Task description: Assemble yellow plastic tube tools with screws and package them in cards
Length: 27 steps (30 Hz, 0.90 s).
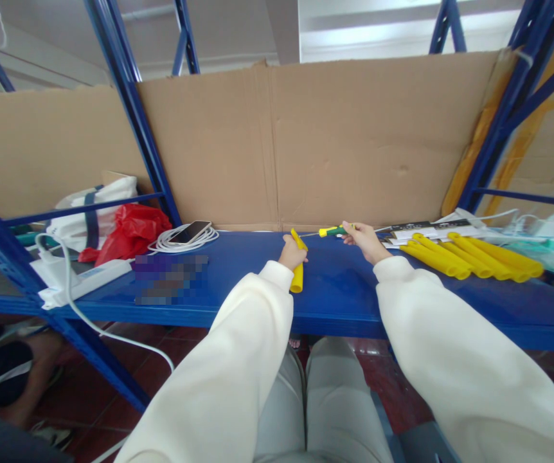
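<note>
My left hand (292, 252) is wrapped round a yellow tube (297, 278), held tilted above the blue shelf, its lower end sticking out below the fingers. In my right hand (362, 240) is a screwdriver (331, 231) with a green and yellow handle. The thin shaft points left, toward the upper part of the tube. Whether the tip touches the tube is too small to tell. Several more yellow tubes (477, 257) lie side by side to the right of my right hand.
The blue shelf (339, 299) has a cardboard wall (354, 141) behind it. On the left are a phone (191, 232) on a coiled white cable (161, 244), a red plastic bag (135, 228) and a power strip (89, 281). Blue posts (137, 122) stand at the sides. A person's leg (36, 373) shows lower left.
</note>
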{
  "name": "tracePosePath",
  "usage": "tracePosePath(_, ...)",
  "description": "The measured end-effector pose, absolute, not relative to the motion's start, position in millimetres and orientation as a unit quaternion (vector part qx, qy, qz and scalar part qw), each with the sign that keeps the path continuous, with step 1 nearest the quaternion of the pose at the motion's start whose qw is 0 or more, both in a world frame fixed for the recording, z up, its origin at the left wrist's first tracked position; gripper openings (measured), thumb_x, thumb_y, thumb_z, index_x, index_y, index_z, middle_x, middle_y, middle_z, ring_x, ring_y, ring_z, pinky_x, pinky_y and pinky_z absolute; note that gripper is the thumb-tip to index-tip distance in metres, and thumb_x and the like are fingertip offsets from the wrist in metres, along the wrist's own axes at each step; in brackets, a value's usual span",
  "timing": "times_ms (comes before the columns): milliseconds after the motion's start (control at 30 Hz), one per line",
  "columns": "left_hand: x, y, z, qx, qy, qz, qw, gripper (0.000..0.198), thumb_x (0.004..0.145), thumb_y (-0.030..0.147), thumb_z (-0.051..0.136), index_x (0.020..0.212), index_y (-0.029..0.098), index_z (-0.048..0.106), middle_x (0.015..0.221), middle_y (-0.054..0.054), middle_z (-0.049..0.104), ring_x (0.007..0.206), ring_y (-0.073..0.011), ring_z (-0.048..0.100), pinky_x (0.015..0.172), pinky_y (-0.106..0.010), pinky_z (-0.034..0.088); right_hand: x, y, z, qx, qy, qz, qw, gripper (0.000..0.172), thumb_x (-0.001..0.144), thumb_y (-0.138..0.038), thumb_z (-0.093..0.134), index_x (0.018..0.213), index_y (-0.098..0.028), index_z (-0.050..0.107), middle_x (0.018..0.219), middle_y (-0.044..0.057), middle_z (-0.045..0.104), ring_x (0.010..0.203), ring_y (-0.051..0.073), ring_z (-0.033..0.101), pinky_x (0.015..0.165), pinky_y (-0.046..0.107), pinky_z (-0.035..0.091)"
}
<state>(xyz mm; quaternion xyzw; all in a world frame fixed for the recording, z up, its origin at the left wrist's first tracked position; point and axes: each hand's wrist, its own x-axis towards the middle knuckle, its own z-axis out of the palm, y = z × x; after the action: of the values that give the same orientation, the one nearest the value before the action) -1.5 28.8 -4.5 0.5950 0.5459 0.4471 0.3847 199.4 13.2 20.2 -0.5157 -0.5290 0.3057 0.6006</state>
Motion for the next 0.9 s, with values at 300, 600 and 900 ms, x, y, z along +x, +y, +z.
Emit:
tracePosePath(300,-2.2,30.6,-5.8,0.606,0.55,0.434,0.375,0.048,0.086,-0.002,0.061,0.119,0.019,0.033,0.089,0.0,0.065,0.05,-0.0076,0.061,0.055,-0.02,0.054,199.7,15.1,19.7,-0.496,-0.521,0.321,0.616,0.034,0.084,-0.044,0.077,0.071,-0.016,0.063,0.057,0.001,0.064,0.048,0.008,0.057,0.048,0.017,0.045)
tracePosePath(600,-1.3,27.0,-3.5,0.6,0.552,0.439,0.379,0.052,0.085,-0.002,0.061,0.124,0.016,0.033,0.094,-0.004,0.066,0.051,-0.0086,0.062,0.054,-0.021,0.054,198.2,10.7,22.7,-0.495,-0.519,0.324,0.617,0.033,0.084,-0.042,0.078,0.07,-0.016,0.063,0.058,0.001,0.064,0.048,0.007,0.056,0.048,0.017,0.044)
tracePosePath(900,-1.8,24.8,-1.6,0.601,0.555,0.435,0.376,0.053,0.085,-0.003,0.06,0.128,0.014,0.034,0.094,-0.006,0.067,0.048,-0.0087,0.061,0.052,-0.022,0.054,200.0,14.9,19.8,-0.492,-0.524,0.321,0.616,0.034,0.082,-0.044,0.079,0.072,-0.016,0.064,0.059,0.001,0.065,0.05,0.008,0.058,0.05,0.018,0.046)
